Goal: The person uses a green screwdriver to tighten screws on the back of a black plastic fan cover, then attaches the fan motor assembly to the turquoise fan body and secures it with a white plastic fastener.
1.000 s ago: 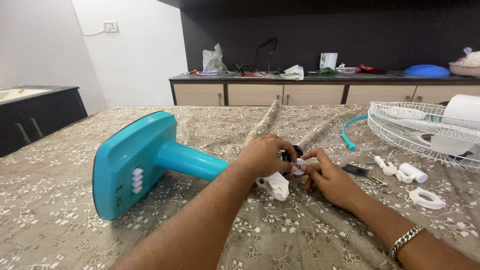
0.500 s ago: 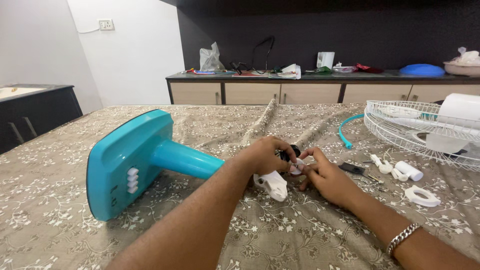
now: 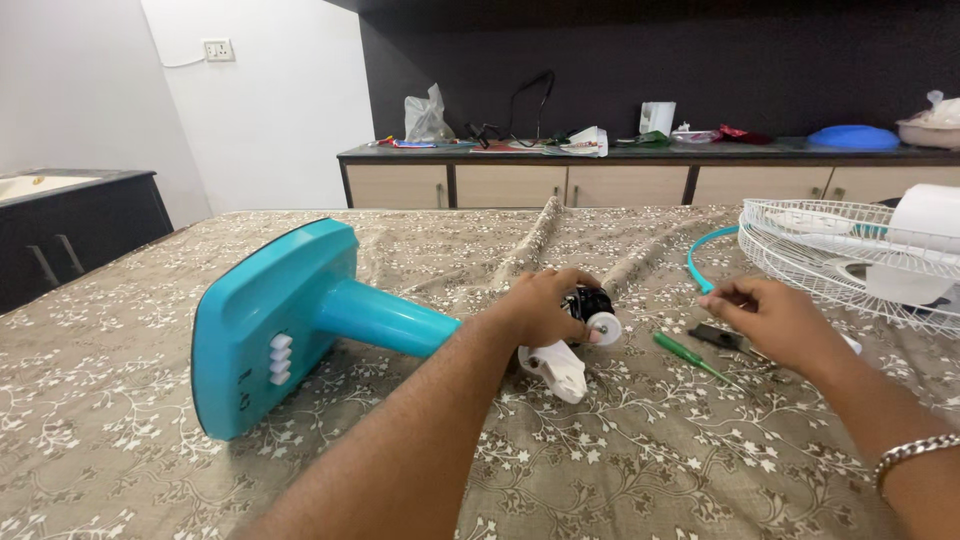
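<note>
A teal fan stand (image 3: 270, 320) lies on its side on the patterned tablecloth, its neck pointing right. My left hand (image 3: 535, 305) grips the black fitting (image 3: 590, 300) at the neck's end, which carries a small white round knob (image 3: 604, 328). A white plastic bracket (image 3: 556, 370) hangs just below it. My right hand (image 3: 775, 320) hovers apart to the right with fingers curled, over a small black piece (image 3: 714, 337) and loose white parts; whether it holds anything is hidden. A green screwdriver (image 3: 690, 358) lies between the two hands.
A white wire fan guard (image 3: 850, 262) with a white cylinder (image 3: 925, 215) sits at the table's right edge, with a teal curved strip (image 3: 700, 262) beside it. A long sideboard (image 3: 620, 180) with bags and clutter stands behind. A dark cabinet (image 3: 70, 225) is at left.
My right hand has left the white knob and moved right, over the small parts. The green screwdriver now shows on the cloth. My left hand stays on the fitting.
</note>
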